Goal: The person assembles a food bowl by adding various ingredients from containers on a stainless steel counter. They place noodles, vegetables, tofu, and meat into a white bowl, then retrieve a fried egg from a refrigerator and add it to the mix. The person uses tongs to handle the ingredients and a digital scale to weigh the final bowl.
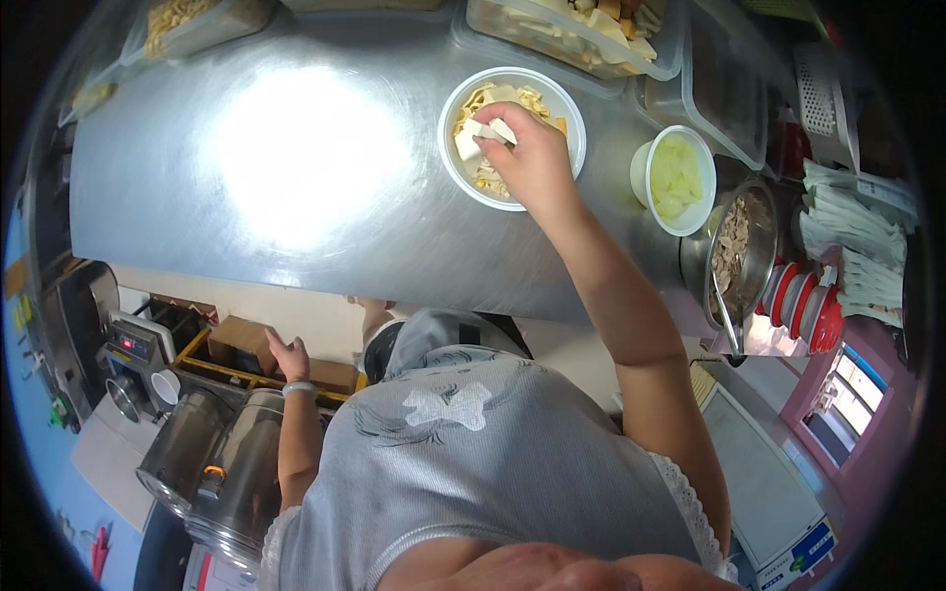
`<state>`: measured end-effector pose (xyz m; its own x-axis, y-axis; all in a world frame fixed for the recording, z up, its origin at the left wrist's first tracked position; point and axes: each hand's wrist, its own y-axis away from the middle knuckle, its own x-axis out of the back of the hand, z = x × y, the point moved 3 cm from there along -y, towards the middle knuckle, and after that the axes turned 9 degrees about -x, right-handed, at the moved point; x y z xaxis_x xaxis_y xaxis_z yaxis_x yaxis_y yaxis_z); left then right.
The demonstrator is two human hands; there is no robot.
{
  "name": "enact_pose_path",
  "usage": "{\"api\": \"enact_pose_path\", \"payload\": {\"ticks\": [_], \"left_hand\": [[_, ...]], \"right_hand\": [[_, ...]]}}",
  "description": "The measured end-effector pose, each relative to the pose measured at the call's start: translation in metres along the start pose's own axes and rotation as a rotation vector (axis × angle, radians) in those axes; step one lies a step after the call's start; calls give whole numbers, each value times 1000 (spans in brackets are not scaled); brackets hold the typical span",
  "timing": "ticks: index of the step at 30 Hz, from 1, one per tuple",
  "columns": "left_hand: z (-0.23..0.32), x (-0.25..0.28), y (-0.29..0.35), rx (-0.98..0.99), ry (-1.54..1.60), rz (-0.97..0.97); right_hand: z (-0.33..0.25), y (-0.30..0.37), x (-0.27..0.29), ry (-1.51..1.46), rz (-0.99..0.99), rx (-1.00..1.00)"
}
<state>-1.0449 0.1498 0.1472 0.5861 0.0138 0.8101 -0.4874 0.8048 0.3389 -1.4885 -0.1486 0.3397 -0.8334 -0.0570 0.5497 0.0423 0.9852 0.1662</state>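
My right hand [532,158] is over a round white plastic bowl [447,148] on the steel table. Its thumb and fingers pinch white pieces of tofu [483,129] just above the bowl's contents. Inside lie more white pieces and yellowish strips [532,101], partly hidden by my hand. Down at my left side, below the table's edge, hangs my left hand [289,357]. Its fingers are apart, and it holds nothing.
Beyond the bowl stands a clear tub [552,44] of white and brown cut pieces. To the right are a white tub of pale green slices [676,177], a metal bowl of brownish meat-like pieces [732,251] with a spoon, and red-rimmed lids [800,305]. Tall steel pots [236,463] stand left.
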Motion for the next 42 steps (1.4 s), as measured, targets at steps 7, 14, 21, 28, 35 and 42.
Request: {"api": "enact_pose_path", "payload": {"ticks": [7,14,21,28,35,42], "left_hand": [[-6,17,14,-24,13,30],[-13,23,18,-67,3,154],[-16,30,25,-118,-18,126],[-19,36,31,-112,-67,182],[59,64,20,-223,16,193],[245,61,17,-849,280,52]], "right_hand": [[-2,15,18,83,-304,-228],[8,13,24,370,-125,-21],[20,21,47,257,-231,191],[20,10,57,414,-245,215],[13,36,48,352,-173,472],[-5,20,33,684,-473,274]]}}
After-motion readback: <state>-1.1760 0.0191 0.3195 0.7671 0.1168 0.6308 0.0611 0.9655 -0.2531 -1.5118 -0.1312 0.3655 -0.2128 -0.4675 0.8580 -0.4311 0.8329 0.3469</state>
